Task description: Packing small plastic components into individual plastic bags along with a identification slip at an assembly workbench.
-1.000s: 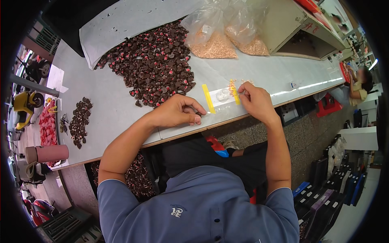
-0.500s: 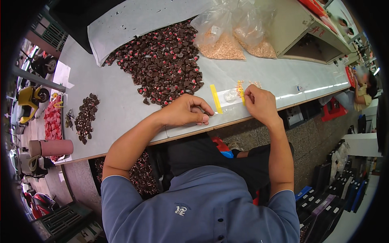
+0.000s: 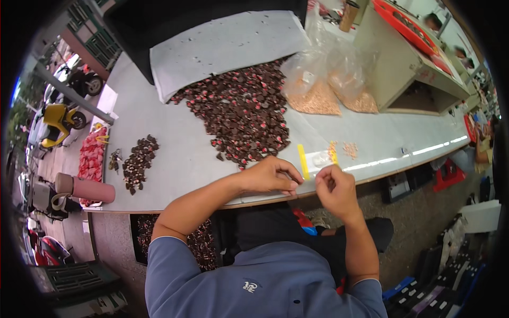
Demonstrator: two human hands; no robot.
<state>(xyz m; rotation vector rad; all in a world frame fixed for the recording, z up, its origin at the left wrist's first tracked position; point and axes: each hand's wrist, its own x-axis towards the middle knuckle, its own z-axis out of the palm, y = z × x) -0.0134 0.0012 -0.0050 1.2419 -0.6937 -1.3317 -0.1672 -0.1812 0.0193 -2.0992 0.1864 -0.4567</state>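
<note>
Blue shirt (image 3: pixel 275 265) / white chest emblem (image 3: pixel 249 286), stylised char(s), fine print beside it too small to read | beige box (image 3: pixel 389 61) / red marking (image 3: pixel 426 75) on upper frt edge, blurred | dk bins (image 3: pixel 427 281), lower rt / white labels (image 3: pixel 433 303), text illeg. (tiny, nr the rim) | nothing else legible

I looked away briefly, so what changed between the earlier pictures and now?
The right hand has come back from the tan bits and leftward, closer to the left hand. The head camera shifted, so the scene sits lower and farther right. Any grasp or release is too small to tell. The left hand stays near the left yellow strip; dark pile and clear bags look unmoved.
</note>
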